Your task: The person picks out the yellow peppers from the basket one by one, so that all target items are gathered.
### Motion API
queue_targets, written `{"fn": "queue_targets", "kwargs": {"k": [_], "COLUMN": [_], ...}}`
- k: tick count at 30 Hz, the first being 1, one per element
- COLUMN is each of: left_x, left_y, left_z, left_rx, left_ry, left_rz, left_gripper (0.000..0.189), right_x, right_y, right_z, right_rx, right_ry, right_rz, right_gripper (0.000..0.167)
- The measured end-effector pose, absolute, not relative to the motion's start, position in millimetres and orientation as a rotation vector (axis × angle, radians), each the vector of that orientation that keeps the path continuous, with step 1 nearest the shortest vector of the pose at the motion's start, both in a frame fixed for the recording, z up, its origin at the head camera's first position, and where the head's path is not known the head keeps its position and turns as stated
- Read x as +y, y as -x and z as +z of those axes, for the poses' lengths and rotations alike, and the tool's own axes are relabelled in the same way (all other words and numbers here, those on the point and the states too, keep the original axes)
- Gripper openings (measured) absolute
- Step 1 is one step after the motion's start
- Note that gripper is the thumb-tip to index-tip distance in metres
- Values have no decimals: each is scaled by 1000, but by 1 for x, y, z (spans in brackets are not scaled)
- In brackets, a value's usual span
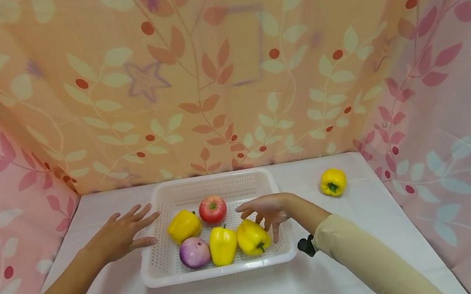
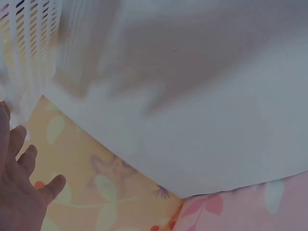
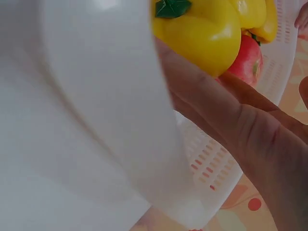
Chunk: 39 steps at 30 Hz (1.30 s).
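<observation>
A white perforated plastic basket (image 1: 219, 272) holds a red apple (image 1: 213, 209), a purple-and-white round vegetable (image 1: 194, 252) and three yellow bell peppers, one at the left (image 1: 184, 226), one in the middle (image 1: 223, 246) and one at the right (image 1: 253, 238). My left hand (image 1: 131, 232) spreads its fingers over the basket's left rim, gripping nothing. Over the right side of the basket reaches my right hand (image 1: 268, 209), its fingers loosely bent beside the right pepper. In the right wrist view those fingers overlap the edge of that pepper (image 3: 211, 36).
Another yellow bell pepper (image 1: 333, 182) lies on the white-covered table (image 1: 344, 232), to the right of the basket. Floral cloth walls (image 1: 206, 70) enclose the table at the back and on both sides.
</observation>
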<state>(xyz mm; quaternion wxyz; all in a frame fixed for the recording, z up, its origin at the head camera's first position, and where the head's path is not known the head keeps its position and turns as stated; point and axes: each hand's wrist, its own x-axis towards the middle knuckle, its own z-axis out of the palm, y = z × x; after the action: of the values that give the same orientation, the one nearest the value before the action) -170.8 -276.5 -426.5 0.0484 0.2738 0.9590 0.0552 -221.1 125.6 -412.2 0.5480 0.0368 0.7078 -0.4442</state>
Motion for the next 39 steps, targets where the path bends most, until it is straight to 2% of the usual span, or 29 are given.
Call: {"fn": "queue_targets", "kwargs": {"k": [12,15,19,21,29,39], "left_x": [-276,-275,-274,-274,-278,-279], "left_y": [173,172,170,169,166,167], "left_z": [-429,-429,-429,-429,-434,-430], "left_rx": [2939,2942,2946,2942,2947,2956], "left_ry": [-841,-842,-834,-824,-828,-826], "left_rz": [188,197,212,216,215,213], "left_gripper": [75,74,74,74,74,74], "right_x": [102,97,92,90,84,93], "right_y": [226,227,226,223,214,214], "right_z": [-420,-423,-426,-428,-429,-408], "right_rx": [1761,1763,1775,1781,1839,1949], "right_ry": [-47,-55,-4,29,88,182], "right_rz": [-940,-940,-927,-928,-926,-934], "right_gripper": [71,63,45,42,47,49]}}
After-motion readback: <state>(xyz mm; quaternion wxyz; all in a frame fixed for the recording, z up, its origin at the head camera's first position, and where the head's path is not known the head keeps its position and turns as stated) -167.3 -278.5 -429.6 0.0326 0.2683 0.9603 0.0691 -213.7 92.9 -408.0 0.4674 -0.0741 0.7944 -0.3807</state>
